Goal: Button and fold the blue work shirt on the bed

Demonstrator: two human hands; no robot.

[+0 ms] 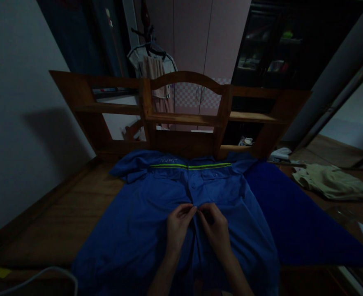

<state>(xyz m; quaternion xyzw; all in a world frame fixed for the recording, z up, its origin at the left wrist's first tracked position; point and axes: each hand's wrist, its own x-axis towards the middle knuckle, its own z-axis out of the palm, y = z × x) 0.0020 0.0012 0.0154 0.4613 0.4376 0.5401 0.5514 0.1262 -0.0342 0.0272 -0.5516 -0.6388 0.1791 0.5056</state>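
A blue work shirt (144,230) lies spread face up, with its collar end toward the wooden headboard. A yellow-green stripe crosses its chest, and two flap pockets sit just below. My left hand (179,222) pinches the front placket from the left, thumb against fingers. From the right, my right hand (214,224) pinches the facing edge at the same height, so the fingertips of both hands nearly meet. Higher up the placket a button (193,186) shows. Whatever button lies between my fingertips is hidden. Below my hands the two front edges hang slightly apart.
Behind the shirt stands a wooden headboard (187,120) with shelves. Dark blue cloth (298,222) lies to the right, with a pale crumpled garment (332,181) beyond it. A white cable (52,269) curves at the lower left. Clothes hang on a rack (152,53) at the back.
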